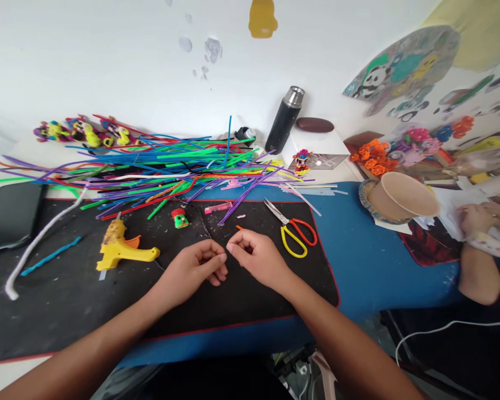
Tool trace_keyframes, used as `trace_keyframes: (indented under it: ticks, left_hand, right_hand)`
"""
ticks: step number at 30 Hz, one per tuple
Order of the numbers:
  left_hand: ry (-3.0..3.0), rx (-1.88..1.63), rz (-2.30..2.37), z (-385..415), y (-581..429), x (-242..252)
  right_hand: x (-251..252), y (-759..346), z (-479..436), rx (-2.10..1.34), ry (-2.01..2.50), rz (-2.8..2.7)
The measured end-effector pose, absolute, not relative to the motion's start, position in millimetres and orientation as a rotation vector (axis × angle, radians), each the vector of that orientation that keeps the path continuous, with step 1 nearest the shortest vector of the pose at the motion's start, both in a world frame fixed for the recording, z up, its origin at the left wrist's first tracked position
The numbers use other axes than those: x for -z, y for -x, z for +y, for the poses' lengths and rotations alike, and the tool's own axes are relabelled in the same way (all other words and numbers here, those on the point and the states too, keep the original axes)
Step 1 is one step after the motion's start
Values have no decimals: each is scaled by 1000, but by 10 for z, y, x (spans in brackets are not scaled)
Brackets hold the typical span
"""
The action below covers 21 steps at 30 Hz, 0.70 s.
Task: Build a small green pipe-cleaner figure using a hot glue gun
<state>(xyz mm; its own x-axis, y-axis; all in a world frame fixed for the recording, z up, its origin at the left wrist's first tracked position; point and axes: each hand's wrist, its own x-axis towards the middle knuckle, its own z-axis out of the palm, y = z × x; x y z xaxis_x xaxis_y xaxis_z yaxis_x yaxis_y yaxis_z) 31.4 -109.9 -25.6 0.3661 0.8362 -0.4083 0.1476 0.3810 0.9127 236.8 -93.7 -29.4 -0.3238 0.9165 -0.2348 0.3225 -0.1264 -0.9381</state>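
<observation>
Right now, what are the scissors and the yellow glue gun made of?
Scissors: shiny grey blades, likely metal; the smooth red and yellow handles look plastic. Glue gun: smooth, fairly matte yellow body with an orange trigger, probably moulded plastic.

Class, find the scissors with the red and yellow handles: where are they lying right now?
In the head view the scissors lie near the right edge of the black mat, just right of the right hand and left of the paper cup.

Black mat [66, 300] is looking matt; glue gun [116, 248] is gleaming in smooth plastic; scissors [284, 221] are flashing bare metal blades, glossy plastic handles; orange pipe cleaner [238, 227] is looking fuzzy; flask [282, 128] is pairing matt body, shiny metal cap.
</observation>
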Motion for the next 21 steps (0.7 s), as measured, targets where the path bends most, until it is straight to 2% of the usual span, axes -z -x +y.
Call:
trace_keyframes:
  ticks: [21]
  left_hand:
    - [-815, -682, 1099, -1208, -258, 265]
  right_hand:
    - [278, -2298, -996, -1431, 1321, -1562]
